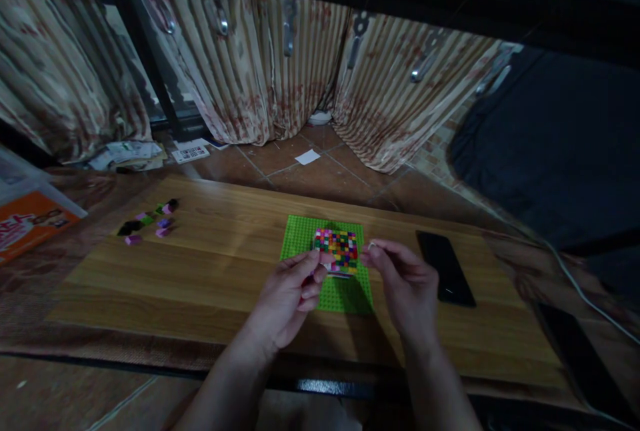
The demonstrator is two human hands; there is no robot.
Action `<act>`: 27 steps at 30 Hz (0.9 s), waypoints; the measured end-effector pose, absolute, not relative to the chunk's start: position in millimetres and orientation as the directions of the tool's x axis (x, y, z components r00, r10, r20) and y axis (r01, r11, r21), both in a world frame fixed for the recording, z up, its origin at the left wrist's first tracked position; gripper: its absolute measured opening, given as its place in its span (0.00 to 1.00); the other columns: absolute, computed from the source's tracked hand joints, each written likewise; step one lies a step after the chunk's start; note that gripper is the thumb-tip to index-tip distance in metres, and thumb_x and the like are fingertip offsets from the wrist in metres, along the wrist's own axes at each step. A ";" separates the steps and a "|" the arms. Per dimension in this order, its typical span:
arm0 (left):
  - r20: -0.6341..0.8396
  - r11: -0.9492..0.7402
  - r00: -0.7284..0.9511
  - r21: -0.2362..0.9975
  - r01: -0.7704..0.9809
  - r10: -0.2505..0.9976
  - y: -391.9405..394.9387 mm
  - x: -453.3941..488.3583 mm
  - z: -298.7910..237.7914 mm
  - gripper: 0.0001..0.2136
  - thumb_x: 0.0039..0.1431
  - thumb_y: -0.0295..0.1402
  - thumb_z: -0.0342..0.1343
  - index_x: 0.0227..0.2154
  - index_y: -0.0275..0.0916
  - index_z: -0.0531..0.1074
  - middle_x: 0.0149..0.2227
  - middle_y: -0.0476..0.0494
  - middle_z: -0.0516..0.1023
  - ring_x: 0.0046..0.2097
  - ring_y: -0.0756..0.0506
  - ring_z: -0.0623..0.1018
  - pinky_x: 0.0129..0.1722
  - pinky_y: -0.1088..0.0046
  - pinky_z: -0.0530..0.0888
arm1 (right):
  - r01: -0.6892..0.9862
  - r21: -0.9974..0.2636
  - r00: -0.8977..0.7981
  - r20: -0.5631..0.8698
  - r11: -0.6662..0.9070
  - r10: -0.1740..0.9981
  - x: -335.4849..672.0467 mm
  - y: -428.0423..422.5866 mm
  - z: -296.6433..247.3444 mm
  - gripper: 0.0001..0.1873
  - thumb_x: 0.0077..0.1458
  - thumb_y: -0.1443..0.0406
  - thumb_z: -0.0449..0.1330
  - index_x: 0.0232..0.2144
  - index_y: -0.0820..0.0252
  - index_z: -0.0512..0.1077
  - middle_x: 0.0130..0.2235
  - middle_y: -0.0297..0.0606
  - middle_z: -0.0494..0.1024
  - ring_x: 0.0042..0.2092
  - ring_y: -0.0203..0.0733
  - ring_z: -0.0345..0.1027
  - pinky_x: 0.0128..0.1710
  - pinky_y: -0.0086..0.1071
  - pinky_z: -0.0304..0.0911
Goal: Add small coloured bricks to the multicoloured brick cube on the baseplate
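Note:
A bright green studded baseplate [345,301] lies on the wooden board, and on it sits a block of small multicoloured building bricks [337,244]. My left hand [295,291] is closed at the block's near left corner, thumb and forefinger together. Something pale and pink shows by its fingertips, too small to make out. Just right of the block, my right hand [407,278] pinches a small whitish piece [371,245] between thumb and forefinger, above the plate's right edge.
Loose pink, green, purple and black bricks [145,219] lie on the board's [210,284] left part. A black phone [445,268] rests right of my right hand; another dark slab [580,351] lies farther right. An orange-labelled plastic box [37,218] stands at left.

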State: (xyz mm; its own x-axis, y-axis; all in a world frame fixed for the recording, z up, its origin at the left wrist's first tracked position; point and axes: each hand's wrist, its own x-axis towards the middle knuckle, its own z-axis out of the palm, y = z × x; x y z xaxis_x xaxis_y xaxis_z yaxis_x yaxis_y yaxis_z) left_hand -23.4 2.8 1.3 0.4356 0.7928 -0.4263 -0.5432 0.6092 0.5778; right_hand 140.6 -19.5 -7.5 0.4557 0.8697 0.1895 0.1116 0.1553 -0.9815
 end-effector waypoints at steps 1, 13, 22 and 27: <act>-0.435 0.584 0.390 0.582 -0.566 0.811 4.9 -25.2 0.8 0.11 0.49 0.34 0.65 0.32 0.31 0.76 0.23 0.54 0.61 0.19 0.61 0.53 0.15 0.85 0.45 | 0.105 -0.987 0.492 0.157 0.121 0.857 147.4 -17.8 -9.1 0.08 0.48 0.60 0.67 0.32 0.57 0.78 0.30 0.35 0.81 0.31 0.40 0.75 0.34 0.35 0.71; -0.486 0.533 0.252 0.617 -0.579 0.837 9.2 -27.2 0.2 0.09 0.48 0.31 0.64 0.31 0.31 0.75 0.23 0.54 0.62 0.19 0.60 0.54 0.15 0.85 0.47 | 0.484 -0.875 0.265 0.160 0.013 0.951 158.6 -16.1 -27.4 0.08 0.51 0.60 0.64 0.27 0.58 0.75 0.28 0.34 0.78 0.31 0.39 0.71 0.31 0.31 0.65; -0.471 0.526 0.263 0.612 -0.590 0.842 9.5 -27.9 -2.2 0.10 0.48 0.32 0.65 0.31 0.31 0.76 0.23 0.54 0.62 0.19 0.60 0.53 0.14 0.85 0.46 | 0.587 -0.806 0.244 0.265 0.075 0.933 155.2 -13.3 -33.7 0.07 0.51 0.59 0.64 0.31 0.56 0.76 0.32 0.36 0.80 0.33 0.41 0.73 0.34 0.34 0.67; -0.475 0.527 0.260 0.610 -0.591 0.841 9.1 -28.3 -3.0 0.10 0.47 0.32 0.66 0.31 0.31 0.76 0.23 0.53 0.62 0.19 0.60 0.54 0.15 0.85 0.46 | 0.521 -0.853 0.282 0.216 0.039 0.935 159.8 -15.2 -37.1 0.10 0.49 0.58 0.66 0.33 0.57 0.76 0.33 0.37 0.81 0.34 0.42 0.75 0.36 0.36 0.69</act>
State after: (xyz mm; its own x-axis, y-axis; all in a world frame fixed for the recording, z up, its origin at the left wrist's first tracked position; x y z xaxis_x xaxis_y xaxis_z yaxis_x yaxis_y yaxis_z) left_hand -28.3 9.1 -3.0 0.2605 0.8408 -0.4746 -0.5913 0.5275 0.6100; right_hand 159.8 -15.2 -37.1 0.2825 0.9347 0.2158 0.5211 0.0394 -0.8526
